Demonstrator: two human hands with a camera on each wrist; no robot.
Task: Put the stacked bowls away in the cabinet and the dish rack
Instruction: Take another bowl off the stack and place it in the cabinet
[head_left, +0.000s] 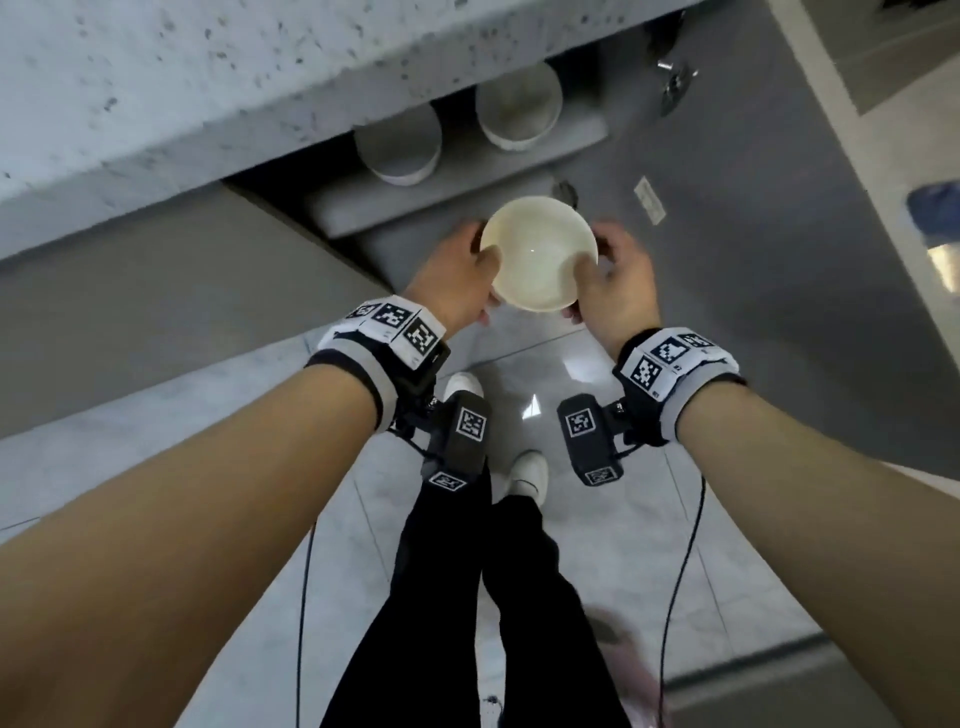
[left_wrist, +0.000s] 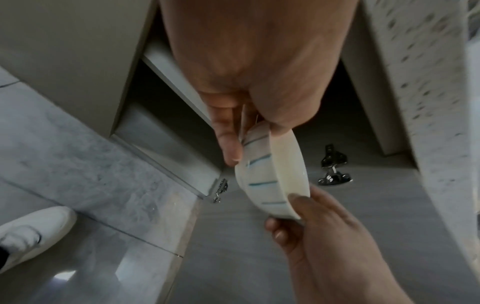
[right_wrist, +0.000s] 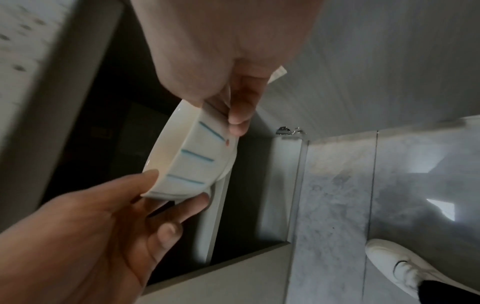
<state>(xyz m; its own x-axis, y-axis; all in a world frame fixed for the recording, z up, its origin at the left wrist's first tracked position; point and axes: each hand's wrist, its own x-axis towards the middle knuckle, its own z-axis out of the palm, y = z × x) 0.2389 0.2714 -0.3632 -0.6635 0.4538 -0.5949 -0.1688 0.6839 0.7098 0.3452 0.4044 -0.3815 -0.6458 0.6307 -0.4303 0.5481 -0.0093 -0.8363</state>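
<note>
Both hands hold one cream bowl (head_left: 537, 252) with blue stripes on its outside, upright in front of the open lower cabinet (head_left: 447, 208). My left hand (head_left: 485, 283) grips its left rim, thumb inside and fingers underneath. On the opposite rim my right hand (head_left: 587, 286) grips the same way. The left wrist view shows the striped bowl (left_wrist: 270, 174) between my left fingers (left_wrist: 228, 144) and the right hand (left_wrist: 311, 226). In the right wrist view the bowl (right_wrist: 189, 160) sits between my right fingers (right_wrist: 241, 111) and the left hand (right_wrist: 116, 205). Two white bowl stacks (head_left: 397, 148) (head_left: 519, 106) stand on the cabinet shelf.
A speckled countertop (head_left: 208, 78) overhangs the cabinet. The grey cabinet door (head_left: 753, 234) stands open to the right, with metal hinges (head_left: 675, 85) on it. Below are a glossy tiled floor (head_left: 597, 545), my legs and white shoes (head_left: 527, 475), and cables hanging from both wrists.
</note>
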